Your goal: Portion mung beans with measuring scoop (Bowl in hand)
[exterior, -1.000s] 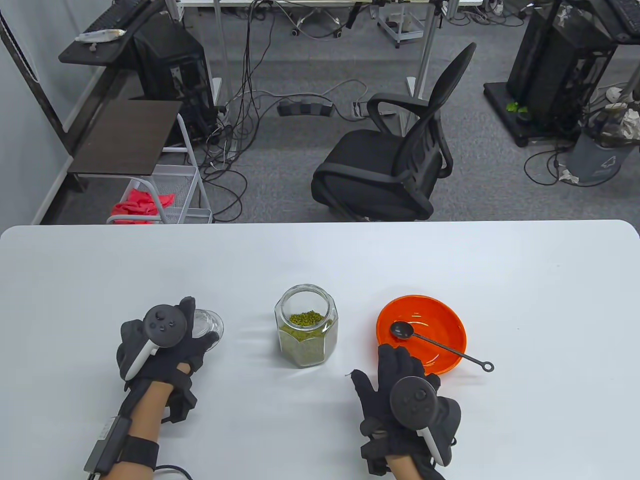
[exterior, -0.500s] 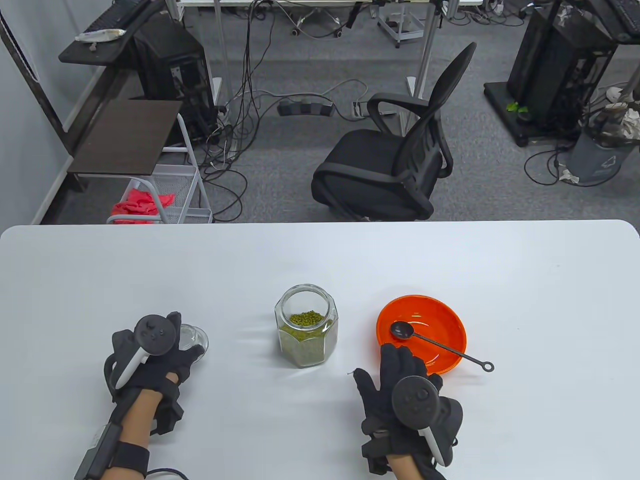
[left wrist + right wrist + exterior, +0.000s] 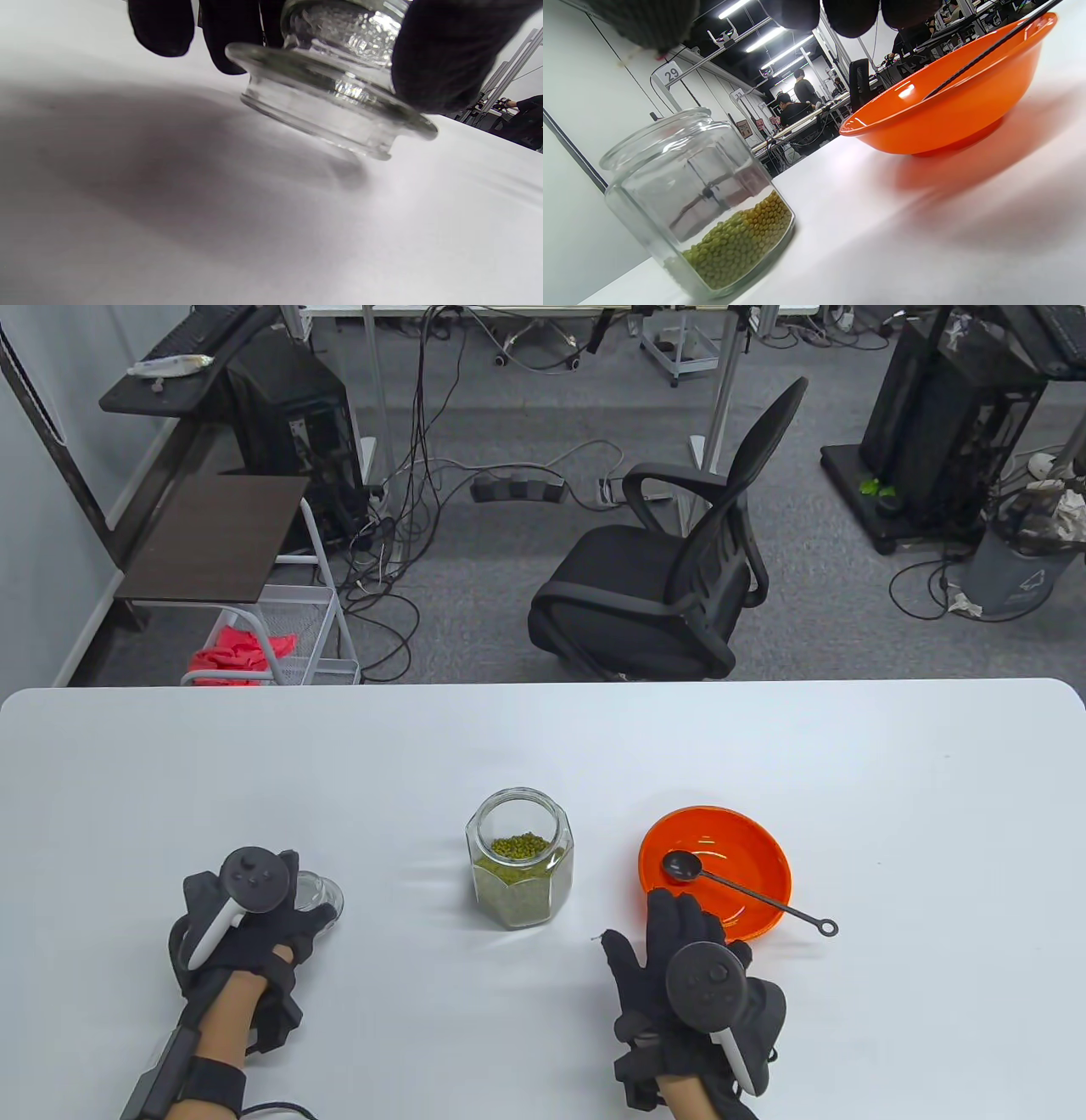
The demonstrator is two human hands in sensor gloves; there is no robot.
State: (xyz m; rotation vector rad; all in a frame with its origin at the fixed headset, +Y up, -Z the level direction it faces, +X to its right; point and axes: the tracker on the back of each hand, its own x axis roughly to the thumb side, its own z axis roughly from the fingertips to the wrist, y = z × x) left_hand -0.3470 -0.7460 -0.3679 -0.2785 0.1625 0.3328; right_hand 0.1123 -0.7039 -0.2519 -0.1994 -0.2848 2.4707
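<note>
two hands in play, only the left busy. left hand [image 3: 246, 920] pinching the glass lid [image 3: 331, 97] by its knob, thumb and fingers curled round it; carried down and toward the near left corner of the table [image 3: 848, 763] since a second ago, well clear of the jar. in the left wrist view, tilted, one edge at or just off the tabletop, not yet lying flat; can't tell for sure whether touching. right hand [image 3: 679, 976] unmoved in that time, flat on the table with straight relaxed fingers, gripping nothing, fingertips at the near rim of the orange bowl [image 3: 764, 848].

jar [image 3: 519, 857] open now, upright between the hands, mung beans [image 3: 519, 847] filling only its lower part. measuring scoop [image 3: 738, 889] lying untouched in the bowl, head inside, handle out over the right rim.

probably means the opening step nearly done: lid to be let go, then bowl lifted and scoop taken. no beans portioned yet.
</note>
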